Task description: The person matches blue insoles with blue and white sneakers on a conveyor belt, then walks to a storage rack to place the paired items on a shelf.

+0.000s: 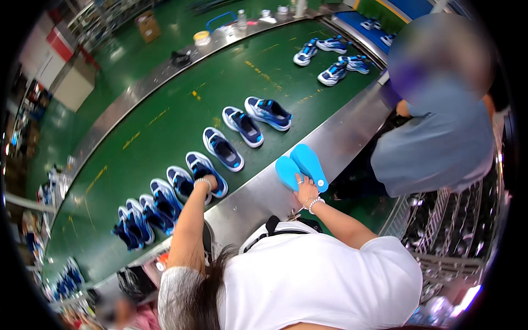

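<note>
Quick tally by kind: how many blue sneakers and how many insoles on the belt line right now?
Blue-and-white sneakers on the green belt: 15 that I can make out; the near-left cluster overlaps.
Light blue insoles on the steel rim, under the right hand: 2
Total: 17

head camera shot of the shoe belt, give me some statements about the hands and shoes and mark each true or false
1. The right hand rests on a pair of light blue insoles. True.
2. The insoles lie on the green belt. False: they lie on the metal edge beside it.
3. The left hand reaches a blue shoe on the belt. True.
4. The shoes on the belt are red. False: they are blue and white.
5. Another person stands at the right. True.
</note>
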The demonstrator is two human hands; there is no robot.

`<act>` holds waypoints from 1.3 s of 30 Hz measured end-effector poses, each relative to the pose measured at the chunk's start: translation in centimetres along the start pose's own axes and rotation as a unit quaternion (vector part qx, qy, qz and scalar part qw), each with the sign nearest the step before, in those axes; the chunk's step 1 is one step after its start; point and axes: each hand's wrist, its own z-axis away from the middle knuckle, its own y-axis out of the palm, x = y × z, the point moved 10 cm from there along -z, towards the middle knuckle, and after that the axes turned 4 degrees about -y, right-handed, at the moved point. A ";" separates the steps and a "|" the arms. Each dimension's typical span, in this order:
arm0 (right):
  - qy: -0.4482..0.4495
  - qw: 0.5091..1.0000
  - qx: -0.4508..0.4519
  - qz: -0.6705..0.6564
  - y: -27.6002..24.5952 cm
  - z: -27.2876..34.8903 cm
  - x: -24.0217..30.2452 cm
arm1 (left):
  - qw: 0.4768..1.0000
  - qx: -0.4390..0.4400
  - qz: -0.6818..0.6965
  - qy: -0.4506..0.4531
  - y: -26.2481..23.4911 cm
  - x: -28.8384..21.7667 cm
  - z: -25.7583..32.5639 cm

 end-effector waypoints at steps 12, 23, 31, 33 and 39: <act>-0.097 0.992 -0.083 -0.015 -6.1 0.9 0.9 | 0.950 -0.245 0.188 -0.033 -9.6 -6.4 5.7; -0.203 0.968 -0.095 -0.109 -12.3 -3.2 6.5 | 0.697 -0.503 0.504 -0.087 -9.1 -6.9 10.8; -0.373 0.924 -0.036 0.075 -12.7 -5.7 17.6 | 0.739 -0.497 0.438 -0.123 -9.8 -2.7 6.5; -0.367 0.918 -0.046 0.143 -10.6 -7.6 19.2 | 0.768 -0.467 0.419 -0.127 -10.5 -2.2 6.2; -0.363 0.916 -0.047 0.165 -8.0 -9.5 25.4 | 0.816 -0.414 0.387 -0.117 -11.7 -1.8 6.1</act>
